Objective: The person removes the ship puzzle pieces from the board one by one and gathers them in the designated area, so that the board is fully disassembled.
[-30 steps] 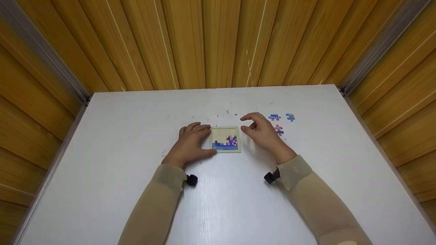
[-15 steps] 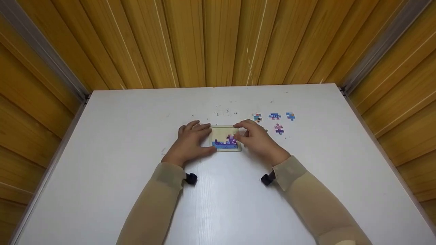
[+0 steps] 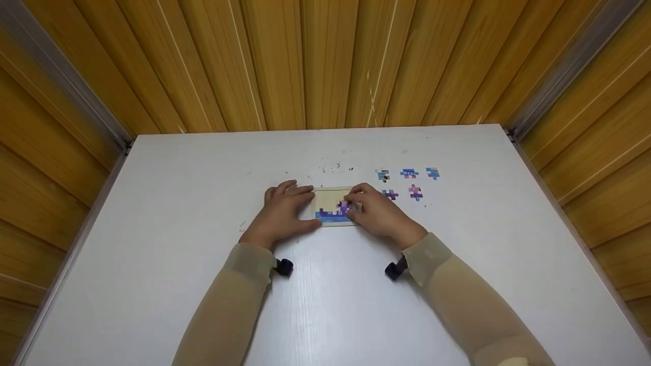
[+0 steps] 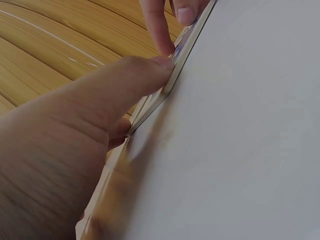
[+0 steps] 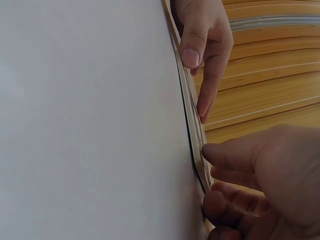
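A small pale puzzle tray point(image 3: 328, 199) lies on the white table, its lower strip and right side filled with blue and purple jigsaw pieces. My left hand point(image 3: 285, 212) braces the tray's left side. Its thumb point(image 4: 162, 65) presses on the rim at the near corner, and its fairly straight fingers reach the far left corner. At the tray's right side my right hand point(image 3: 379, 211) bends thumb and index finger around a purple jigsaw piece point(image 3: 344, 207), which they partly cover. The right hand's other fingers point(image 5: 227, 210) are curled beside the tray edge.
Several loose jigsaw pieces lie beyond and right of the right hand, among them a blue one point(image 3: 433, 173), a blue-and-pink one point(image 3: 409, 173) and a pink one point(image 3: 415, 192). Dark specks point(image 3: 338, 165) mark the table behind the tray. Wood-patterned panels point(image 3: 325, 66) stand around it.
My right hand has come left from beside the loose pieces onto the tray's right side, drawing thumb and index in. Loose pieces it covered now show. The left hand keeps its place.
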`<state>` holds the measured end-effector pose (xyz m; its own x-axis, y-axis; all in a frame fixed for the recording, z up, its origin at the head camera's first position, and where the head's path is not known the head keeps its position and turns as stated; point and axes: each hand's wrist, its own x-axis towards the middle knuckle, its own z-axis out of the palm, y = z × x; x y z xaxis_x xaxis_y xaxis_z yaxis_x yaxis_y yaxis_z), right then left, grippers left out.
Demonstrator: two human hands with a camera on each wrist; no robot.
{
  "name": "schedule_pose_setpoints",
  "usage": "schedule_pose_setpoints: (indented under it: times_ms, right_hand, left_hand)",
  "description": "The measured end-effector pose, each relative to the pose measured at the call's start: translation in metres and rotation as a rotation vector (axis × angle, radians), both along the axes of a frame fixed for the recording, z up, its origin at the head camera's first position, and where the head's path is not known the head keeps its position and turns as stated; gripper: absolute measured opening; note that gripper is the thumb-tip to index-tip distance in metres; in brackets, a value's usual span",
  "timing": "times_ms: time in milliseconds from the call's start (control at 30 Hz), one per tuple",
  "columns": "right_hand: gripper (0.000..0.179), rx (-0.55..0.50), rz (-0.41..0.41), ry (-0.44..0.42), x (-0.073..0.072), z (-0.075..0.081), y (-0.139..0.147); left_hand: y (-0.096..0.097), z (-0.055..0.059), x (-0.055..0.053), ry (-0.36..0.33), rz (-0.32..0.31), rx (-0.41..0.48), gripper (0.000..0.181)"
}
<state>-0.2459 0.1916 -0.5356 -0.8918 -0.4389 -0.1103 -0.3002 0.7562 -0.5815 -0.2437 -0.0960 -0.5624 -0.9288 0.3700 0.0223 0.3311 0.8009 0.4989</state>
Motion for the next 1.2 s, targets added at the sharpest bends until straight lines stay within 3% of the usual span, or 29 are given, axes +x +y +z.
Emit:
schedule_pose_setpoints:
  times_ms: [500,833,1200]
  right_hand:
    - [0.048,0.056,-0.001,0.007,0.003,0.001,-0.009]
    - [0.044,0.022,-0.046,-0.014,0.002,-0.002,-0.012]
    - [0.042,-0.002,-0.032,0.002,0.002,-0.004,-0.01]
  left_hand:
    - [0.0,0.0,-0.001,0.011,-0.01,-0.005,0.084]
    - [0.0,0.0,-0.001,-0.001,-0.001,0.007,0.085]
    - [0.001,-0.001,0.0,0.011,0.004,0.007,0.085]
